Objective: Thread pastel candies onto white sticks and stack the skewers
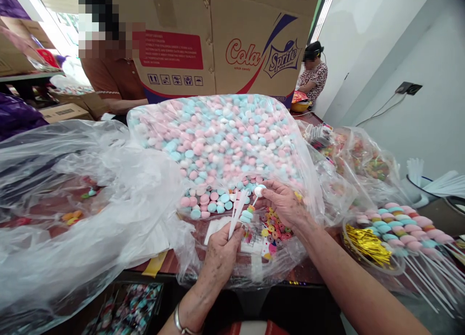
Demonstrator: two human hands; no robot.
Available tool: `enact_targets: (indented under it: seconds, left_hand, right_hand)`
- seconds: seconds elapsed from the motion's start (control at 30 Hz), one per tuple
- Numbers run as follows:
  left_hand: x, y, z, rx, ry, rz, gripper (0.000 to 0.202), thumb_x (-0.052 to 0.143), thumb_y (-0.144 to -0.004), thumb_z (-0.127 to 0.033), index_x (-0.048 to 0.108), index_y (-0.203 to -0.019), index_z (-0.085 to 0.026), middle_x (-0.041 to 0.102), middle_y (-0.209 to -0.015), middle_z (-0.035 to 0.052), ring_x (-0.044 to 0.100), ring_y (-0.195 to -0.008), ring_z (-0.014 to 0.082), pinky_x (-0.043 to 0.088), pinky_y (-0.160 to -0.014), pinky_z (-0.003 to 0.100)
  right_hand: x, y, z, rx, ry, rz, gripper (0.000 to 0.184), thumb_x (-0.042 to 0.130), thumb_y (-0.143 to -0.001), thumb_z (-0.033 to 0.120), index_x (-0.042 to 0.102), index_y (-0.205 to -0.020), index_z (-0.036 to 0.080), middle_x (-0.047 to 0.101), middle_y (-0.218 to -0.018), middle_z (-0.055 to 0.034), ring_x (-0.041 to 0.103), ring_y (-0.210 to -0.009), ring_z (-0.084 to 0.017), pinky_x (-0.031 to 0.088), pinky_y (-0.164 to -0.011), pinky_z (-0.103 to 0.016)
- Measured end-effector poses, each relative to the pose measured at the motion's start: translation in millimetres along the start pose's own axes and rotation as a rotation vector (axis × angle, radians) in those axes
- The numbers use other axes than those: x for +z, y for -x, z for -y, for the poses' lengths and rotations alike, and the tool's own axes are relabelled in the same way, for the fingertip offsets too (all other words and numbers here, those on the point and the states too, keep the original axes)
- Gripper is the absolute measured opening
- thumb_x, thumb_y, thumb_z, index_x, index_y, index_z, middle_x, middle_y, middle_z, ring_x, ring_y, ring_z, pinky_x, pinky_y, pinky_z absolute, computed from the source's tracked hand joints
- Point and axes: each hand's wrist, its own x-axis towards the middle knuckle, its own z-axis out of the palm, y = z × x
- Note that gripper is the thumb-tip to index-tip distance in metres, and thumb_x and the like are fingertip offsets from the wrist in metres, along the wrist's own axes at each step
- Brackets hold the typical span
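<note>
My left hand (222, 254) is closed round a bunch of thin white sticks (238, 213), one with a few candies threaded on it (248, 213). My right hand (283, 203) pinches a white round candy (259, 190) at that stick's tip. Both hands hover over an open clear plastic bag (225, 136) heaped with pink, blue and white round candies. Small coloured ring candies (275, 227) lie under the plastic just below my right hand.
Finished candy sticks (403, 226) are piled at the right beside a bowl of gold twist ties (366, 245). Crumpled clear plastic (80, 204) covers the left. A large cardboard carton (218, 39) stands behind the bag. Two other people sit beyond it.
</note>
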Motion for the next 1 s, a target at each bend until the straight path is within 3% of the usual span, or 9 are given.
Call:
enact_targets:
  seconds: [0.2,0.37,0.47,0.57,0.7,0.8,0.93,1.0]
  left_hand:
    - [0.3,-0.2,-2.5,-0.015,-0.002,-0.025,0.025,0.059,-0.087,-0.041,0.069,-0.083,-0.018,0.045,-0.056,-0.0058,0.037,-0.054,0.0135,0.028,-0.053,0.024]
    - [1.2,1.5,-6.6,-0.008,-0.012,-0.038,0.025,0.058,-0.086,-0.040,0.068,-0.081,-0.018,0.045,-0.054,-0.0054,0.038,-0.053,0.0137,0.028,-0.052,0.024]
    - [2.2,1.6,-7.6,0.013,-0.031,-0.050,0.025,0.057,-0.087,-0.040,0.067,-0.079,-0.018,0.045,-0.054,-0.0053,0.039,-0.053,0.0140,0.029,-0.052,0.024]
    - [2.7,1.2,-8.4,0.030,-0.049,-0.059,0.025,0.057,-0.087,-0.041,0.065,-0.077,-0.019,0.045,-0.054,-0.0055,0.040,-0.054,0.0145,0.030,-0.054,0.025]
    - [2.5,1.4,-9.4,0.034,-0.082,-0.066,0.026,0.056,-0.087,-0.042,0.064,-0.076,-0.020,0.045,-0.054,-0.0054,0.040,-0.054,0.0152,0.030,-0.055,0.026]
    - [2.5,1.6,-8.9,0.016,-0.085,-0.069,0.027,0.055,-0.087,-0.043,0.065,-0.078,-0.020,0.045,-0.053,-0.0056,0.039,-0.053,0.0153,0.030,-0.054,0.026]
    - [3.1,0.6,-7.0,0.008,-0.055,-0.088,0.027,0.057,-0.086,-0.044,0.064,-0.077,-0.020,0.045,-0.053,-0.0053,0.040,-0.054,0.0154,0.031,-0.054,0.026]
    - [3.2,-0.2,-5.9,0.017,-0.055,-0.110,0.027,0.059,-0.086,-0.045,0.063,-0.075,-0.020,0.047,-0.053,-0.0049,0.040,-0.053,0.0157,0.031,-0.054,0.026]
  right_hand:
    - [1.5,0.5,-1.7,-0.018,0.010,-0.012,0.036,0.086,-0.063,0.037,0.072,-0.089,0.018,0.075,-0.078,-0.0002,0.068,-0.057,-0.014,0.060,-0.057,-0.029]
    - [-1.4,0.9,-7.2,-0.077,0.179,0.042,0.033,0.080,-0.072,0.040,0.074,-0.099,0.022,0.074,-0.076,0.0014,0.071,-0.063,-0.015,0.061,-0.064,-0.030]
    - [-5.0,1.2,-14.4,-0.123,0.287,0.049,0.033,0.074,-0.078,0.042,0.073,-0.106,0.024,0.076,-0.085,0.0001,0.072,-0.071,-0.017,0.061,-0.071,-0.032]
    - [-8.3,2.2,-22.1,-0.219,0.514,0.033,0.031,0.064,-0.086,0.040,0.072,-0.112,0.026,0.076,-0.097,-0.0017,0.072,-0.078,-0.019,0.059,-0.075,-0.034]
    - [-8.4,5.5,-27.7,-0.361,0.839,0.030,0.033,0.053,-0.091,0.035,0.070,-0.117,0.025,0.077,-0.095,-0.0031,0.072,-0.083,-0.021,0.057,-0.081,-0.036]
    - [-5.3,9.0,-27.8,-0.384,0.918,0.039,0.037,0.047,-0.094,0.034,0.069,-0.121,0.023,0.078,-0.098,-0.0047,0.074,-0.084,-0.021,0.059,-0.079,-0.036]
    - [-1.0,14.5,-26.5,-0.551,1.026,0.081,0.037,0.045,-0.096,0.029,0.069,-0.123,0.023,0.074,-0.120,-0.0072,0.069,-0.111,-0.023,0.054,-0.099,-0.038]
    - [0.9,17.4,-28.3,-0.615,1.069,0.135,0.040,0.042,-0.097,0.027,0.067,-0.127,0.021,0.072,-0.123,-0.0090,0.068,-0.114,-0.023,0.053,-0.102,-0.039]
